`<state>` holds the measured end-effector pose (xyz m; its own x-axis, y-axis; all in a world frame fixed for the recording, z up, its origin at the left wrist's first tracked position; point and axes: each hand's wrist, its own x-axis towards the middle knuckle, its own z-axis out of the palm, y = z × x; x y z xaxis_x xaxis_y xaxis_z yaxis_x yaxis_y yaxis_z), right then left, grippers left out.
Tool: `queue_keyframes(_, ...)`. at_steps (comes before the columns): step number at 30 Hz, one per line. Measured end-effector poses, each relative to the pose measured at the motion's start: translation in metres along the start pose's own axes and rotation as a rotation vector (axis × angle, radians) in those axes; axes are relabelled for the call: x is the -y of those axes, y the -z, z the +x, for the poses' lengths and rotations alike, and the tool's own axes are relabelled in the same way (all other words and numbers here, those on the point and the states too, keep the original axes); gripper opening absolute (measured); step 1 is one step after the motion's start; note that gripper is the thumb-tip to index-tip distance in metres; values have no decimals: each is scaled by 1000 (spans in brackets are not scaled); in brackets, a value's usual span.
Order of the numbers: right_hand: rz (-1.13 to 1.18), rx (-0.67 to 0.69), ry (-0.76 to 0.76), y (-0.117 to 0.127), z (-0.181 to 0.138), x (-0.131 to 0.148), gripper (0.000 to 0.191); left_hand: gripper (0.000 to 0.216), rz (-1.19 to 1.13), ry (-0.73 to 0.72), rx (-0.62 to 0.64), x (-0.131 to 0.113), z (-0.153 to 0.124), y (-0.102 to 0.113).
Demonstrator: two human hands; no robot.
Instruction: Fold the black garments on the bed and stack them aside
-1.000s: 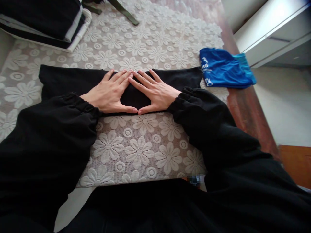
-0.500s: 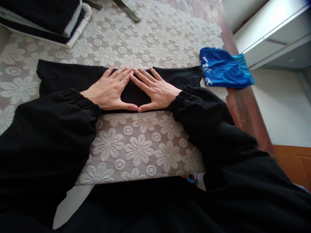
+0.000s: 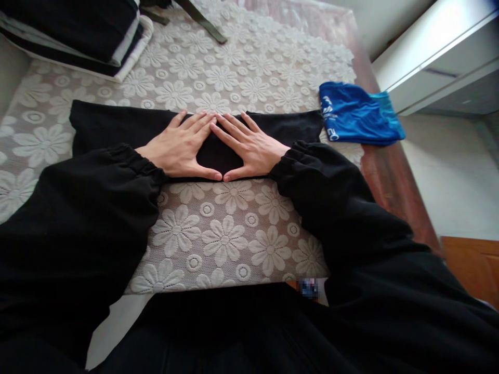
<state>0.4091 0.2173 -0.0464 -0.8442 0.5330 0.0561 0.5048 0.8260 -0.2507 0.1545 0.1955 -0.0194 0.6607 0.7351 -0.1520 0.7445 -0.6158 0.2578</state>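
A black folded garment lies as a long flat strip across the table in front of me. On its middle rests my left hand, palm down with the fingers spread. My right hand lies flat on the cloth too, fingers apart. The fingertips and thumb tips of both hands meet or nearly meet, framing a patch of black fabric between them. Both forearms cover part of the garment's near edge. What kind of garment it is, I cannot tell.
A folded blue cloth item with white print sits at the garment's right end, by the table's wooden edge. A stack of folded clothes stands at the upper left. A dark green strap lies on the floral lace tablecloth.
The view has shifted slightly. Both hands keep the same flat pose on the black garment, and nothing else has visibly moved.
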Motion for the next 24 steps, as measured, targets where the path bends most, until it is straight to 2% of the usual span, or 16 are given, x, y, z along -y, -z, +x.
queue_keyframes(3, -13, 0, -7, -1, 0, 0, 123, 132, 11, -35, -24, 4, 0, -1)
queue_keyframes(6, -22, 29, -20, 4, -12, -5, 118, 135, 43, -56, -36, 17, -13, 1)
queue_keyframes(9, -35, 71, -60, 15, -42, -19, 111, 139, 104, -31, -40, 41, -44, 7)
queue_keyframes(12, -73, 100, -143, 29, -81, -37, 107, 137, 164, 59, -56, 65, -82, 13)
queue_keyframes(15, -98, 112, -203, 36, -109, -49, 107, 137, 202, 130, -57, 79, -107, 16)
queue_keyframes(18, -115, 114, -211, 38, -119, -52, 109, 138, 196, 147, -64, 81, -113, 16)
queue_keyframes(24, -143, 109, -210, 35, -117, -52, 109, 137, 158, 140, -67, 83, -110, 16)
